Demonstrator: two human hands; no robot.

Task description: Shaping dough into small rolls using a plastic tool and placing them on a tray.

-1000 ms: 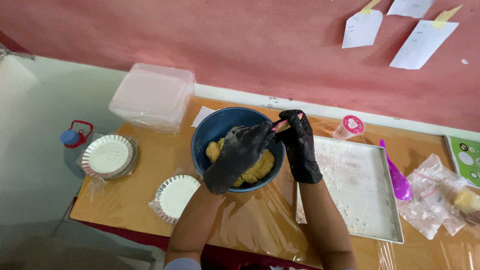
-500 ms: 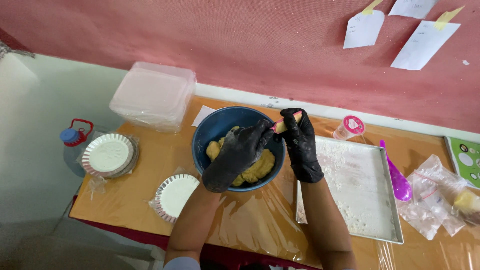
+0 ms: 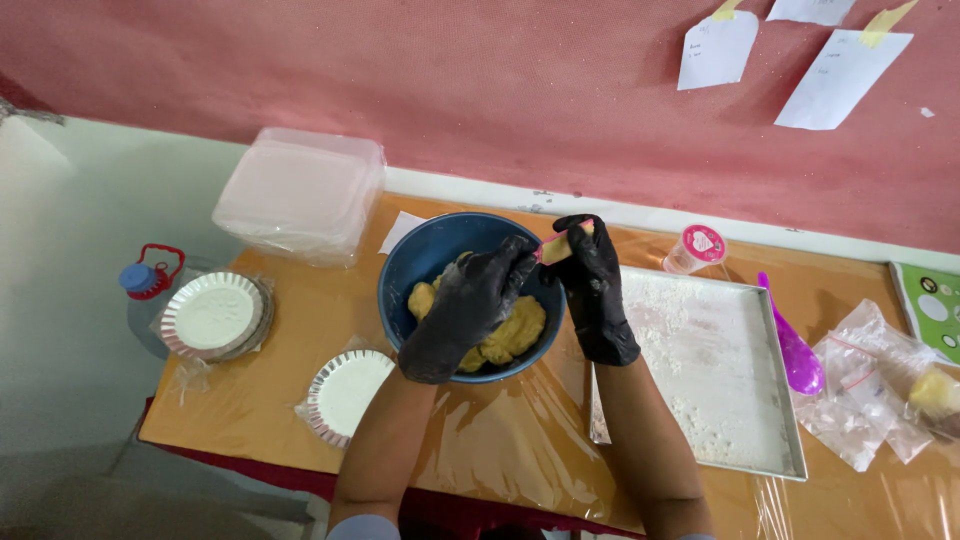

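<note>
A blue bowl (image 3: 420, 262) with yellow dough (image 3: 512, 332) stands in the middle of the orange table. Both my hands wear black gloves. My left hand (image 3: 463, 308) hovers over the bowl, fingers reaching toward the right rim. My right hand (image 3: 592, 285) is at the bowl's right rim and grips a small dough-covered pink-handled tool (image 3: 556, 246), which my left fingertips touch.
A floured metal tray (image 3: 720, 370) lies to the right, with a purple spoon (image 3: 790, 345), a small pink-lidded cup (image 3: 697, 247) and plastic bags (image 3: 880, 390) beyond. Foil tart tins (image 3: 212, 315) (image 3: 345, 393) lie left, and stacked clear containers (image 3: 300, 195) stand behind them.
Both hands stay over the bowl; the left fingers have shifted slightly against the tool in the right hand.
</note>
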